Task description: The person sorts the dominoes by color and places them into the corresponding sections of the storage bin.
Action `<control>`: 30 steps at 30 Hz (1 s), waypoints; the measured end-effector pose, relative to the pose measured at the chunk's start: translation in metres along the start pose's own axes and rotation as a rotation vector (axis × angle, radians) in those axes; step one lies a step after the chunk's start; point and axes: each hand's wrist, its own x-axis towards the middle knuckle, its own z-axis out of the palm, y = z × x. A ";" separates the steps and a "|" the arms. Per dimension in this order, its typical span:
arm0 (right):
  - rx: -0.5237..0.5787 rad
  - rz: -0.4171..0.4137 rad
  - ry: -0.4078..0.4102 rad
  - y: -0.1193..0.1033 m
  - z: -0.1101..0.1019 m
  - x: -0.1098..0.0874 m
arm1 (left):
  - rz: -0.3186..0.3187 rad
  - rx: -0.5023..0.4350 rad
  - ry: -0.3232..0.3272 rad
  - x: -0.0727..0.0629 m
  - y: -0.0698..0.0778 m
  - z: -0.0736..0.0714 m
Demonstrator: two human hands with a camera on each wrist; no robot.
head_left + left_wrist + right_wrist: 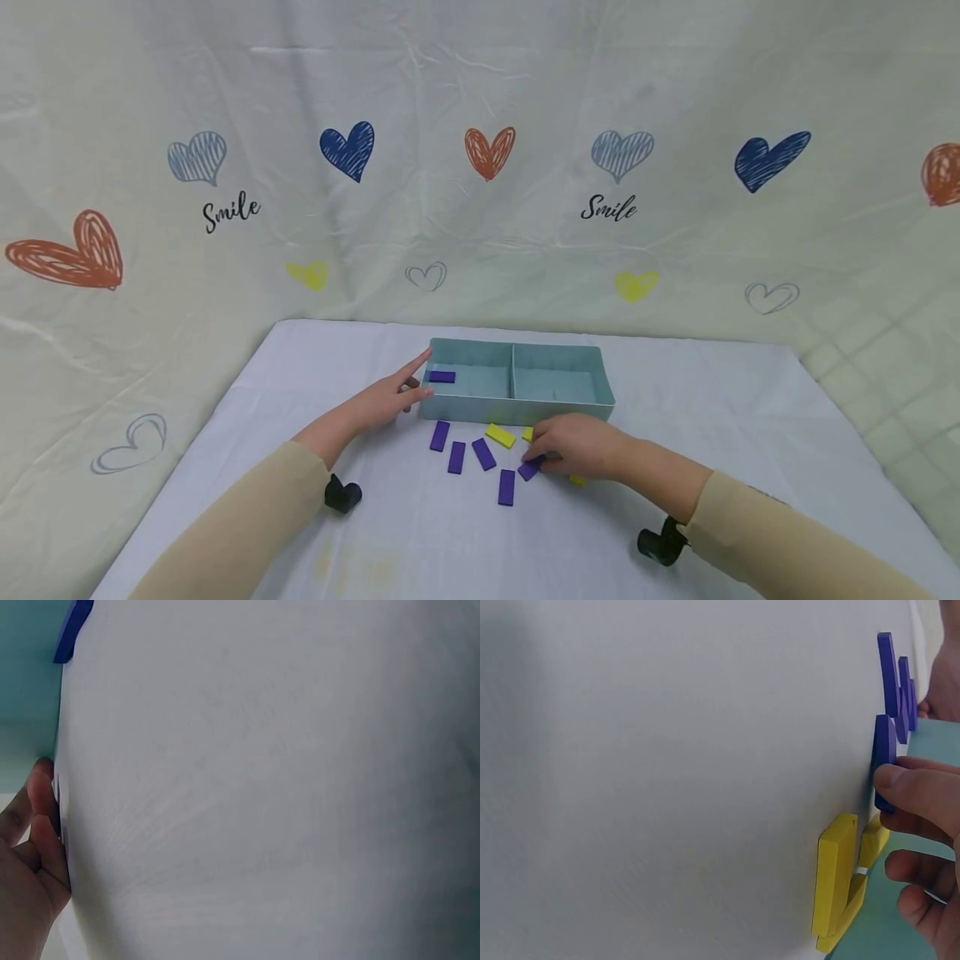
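A pale blue-green box (517, 408) with two compartments stands on the table. One purple block (442, 377) lies in its left compartment. My left hand (382, 402) is at the box's left end, index finger and thumb spread straight along it, other fingers bent beneath. In front of the box, my right hand (581, 447) pinches a purple block (886, 746) between thumb and fingers. Beside that hand lie yellow blocks (834, 874), partly hidden by it in the head view. Another yellow block (500, 435) lies just in front of the box.
Several more purple blocks, such as one upright in the head view (506, 487) and one further left (440, 436), lie scattered between the hands. A white cloth covers the table (675, 400). Behind it hangs a pale curtain (480, 233) printed with hearts.
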 end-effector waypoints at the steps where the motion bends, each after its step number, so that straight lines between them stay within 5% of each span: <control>1: -0.001 -0.004 -0.001 0.000 -0.001 -0.001 | 0.000 -0.002 -0.001 0.000 0.000 0.000; 14: 0.005 0.009 -0.057 -0.005 -0.008 -0.010 | -0.005 -0.021 -0.012 -0.002 0.001 -0.001; 30: 0.125 0.122 -0.032 0.002 -0.024 -0.019 | -0.005 -0.022 -0.009 0.001 -0.001 0.001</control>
